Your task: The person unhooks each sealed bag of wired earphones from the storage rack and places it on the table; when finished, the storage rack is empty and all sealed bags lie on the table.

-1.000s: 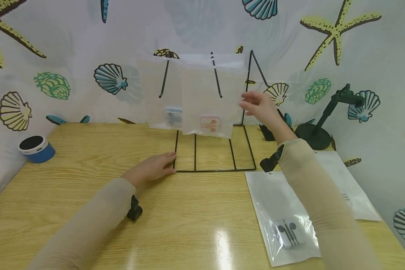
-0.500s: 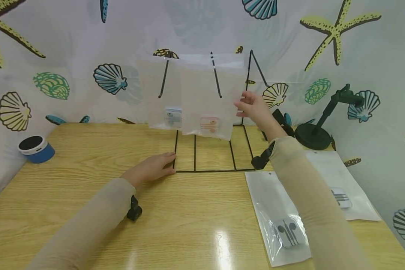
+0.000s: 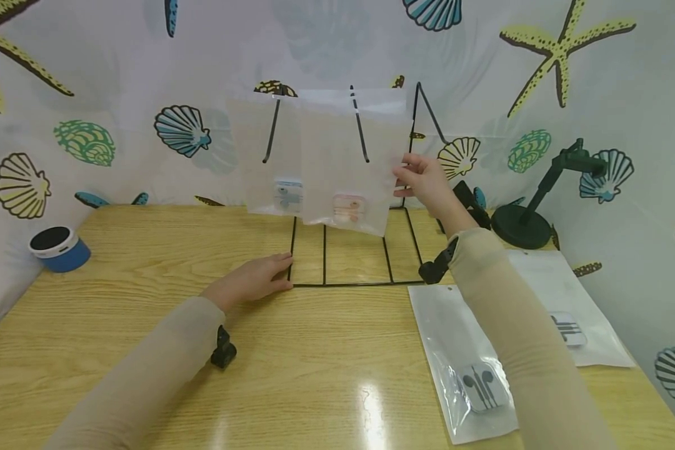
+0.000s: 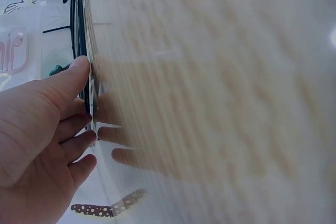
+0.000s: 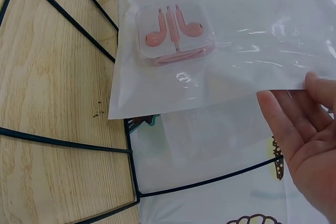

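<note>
Head view: shows a black wire display rack (image 3: pixel 354 285) standing at the far middle of a wood-grain table (image 3: pixel 287 350). Has a clear bag with pink earphones (image 3: pixel 334 156) hung on the middle hook (image 3: pixel 360 131), and a clear bag with blue earphones (image 3: pixel 253 156) on the left hook (image 3: pixel 271 131), partly overlapped by the pink one. Shows right hand (image 3: pixel 427 184) at the right edge of the pink-earphone bag, lightly pinching, thumb over the front and fingers tucked behind in right wrist view. Has left hand (image 3: pixel 250 280) resting at the near left corner of the rack base, not clenched, fingertips touching the wire; in left wrist view, thumb laid against dark wire, other fingers loosely bent. Shows pink earphones (image 5: pixel 173 32) in a clear square case low in the bag. Has two more clear bags flat on the table at right: a near one (image 3: pixel 441 325) with dark earphones, and a farther one (image 3: pixel 602 337), both partly covered by the right sleeve (image 3: pixel 529 337). Also shows a black jointed-arm stand (image 3: pixel 522 228) at far right, a blue-and-white round container (image 3: pixel 62 251) with black top at far left, and a seashell-print cloth (image 3: pixel 343 44) behind everything.
</note>
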`<state>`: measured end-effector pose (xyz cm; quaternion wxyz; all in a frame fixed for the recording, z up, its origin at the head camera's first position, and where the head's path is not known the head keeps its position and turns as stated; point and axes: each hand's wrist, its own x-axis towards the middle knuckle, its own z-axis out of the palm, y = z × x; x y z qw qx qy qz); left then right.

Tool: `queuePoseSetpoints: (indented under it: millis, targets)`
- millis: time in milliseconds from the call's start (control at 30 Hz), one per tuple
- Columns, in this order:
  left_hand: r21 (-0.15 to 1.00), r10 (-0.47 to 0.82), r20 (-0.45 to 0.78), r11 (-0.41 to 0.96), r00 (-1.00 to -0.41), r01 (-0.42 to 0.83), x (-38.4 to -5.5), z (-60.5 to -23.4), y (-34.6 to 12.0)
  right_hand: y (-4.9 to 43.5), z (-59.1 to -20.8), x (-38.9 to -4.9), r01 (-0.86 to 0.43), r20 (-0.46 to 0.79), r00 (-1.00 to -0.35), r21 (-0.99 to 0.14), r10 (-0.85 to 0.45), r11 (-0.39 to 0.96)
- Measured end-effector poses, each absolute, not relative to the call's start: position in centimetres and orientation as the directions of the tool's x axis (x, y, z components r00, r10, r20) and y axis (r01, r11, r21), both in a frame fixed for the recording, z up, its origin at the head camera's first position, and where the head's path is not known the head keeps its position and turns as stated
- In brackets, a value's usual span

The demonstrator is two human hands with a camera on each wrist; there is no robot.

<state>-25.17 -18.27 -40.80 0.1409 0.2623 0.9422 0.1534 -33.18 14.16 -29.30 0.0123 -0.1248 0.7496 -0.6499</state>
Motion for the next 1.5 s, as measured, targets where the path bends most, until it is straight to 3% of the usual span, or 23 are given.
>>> queuePoseSetpoints:
  millis: [567,1100,1500]
  targets:
    - [0.366,0.539,-0.185,0.814,-0.822,0.451,-25.2,-40.7,-18.1,14.8,-28.8,-32.3,-0.182,0.150,-0.971,-0.968,-0.187,0.172]
    - [0.353,0.541,-0.185,0.816,-0.820,0.458,-25.2,-40.9,-18.2,15.7,-28.4,-30.2,-0.248,0.191,-0.948,-0.945,-0.256,0.214]
    - [0.371,0.532,-0.201,0.819,-0.823,0.438,-25.1,-40.7,-18.2,16.3,-28.0,-28.4,-0.206,0.142,-0.954,-0.949,-0.262,0.237]
